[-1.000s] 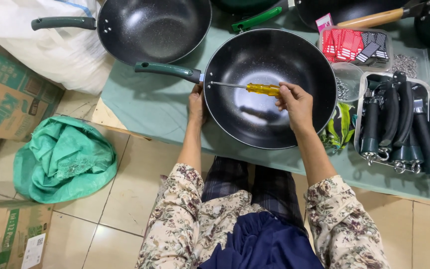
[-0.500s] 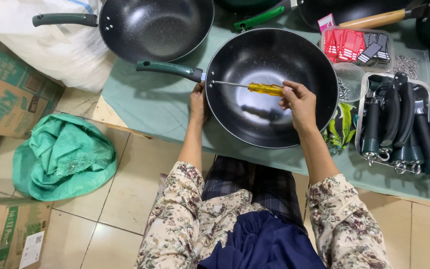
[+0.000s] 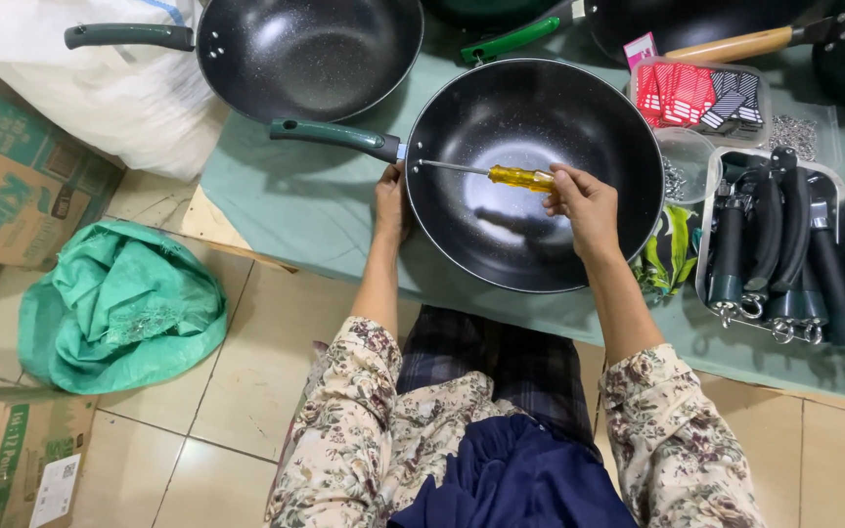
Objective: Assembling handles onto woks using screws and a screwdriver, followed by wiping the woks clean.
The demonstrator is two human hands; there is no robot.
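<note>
Over wok (image 3: 540,225): right hand (image 3: 584,200) gripping yellow screwdriver (image 3: 518,177), tip at green handle (image 3: 330,135) joint, probably driving screw; left hand (image 3: 390,200) clasping rim. Next calling for steady turning.

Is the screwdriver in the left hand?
No, the right hand holds the screwdriver; the left hand steadies the pan rim.

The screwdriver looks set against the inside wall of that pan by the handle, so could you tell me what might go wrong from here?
The screwdriver tip sits at the wall of the black pan beside its green handle; a slip could scratch the dark coating.

The left hand grips the rim just below that tip, so a slip may jab it.

The pan overhangs the table edge and might tip.
</note>
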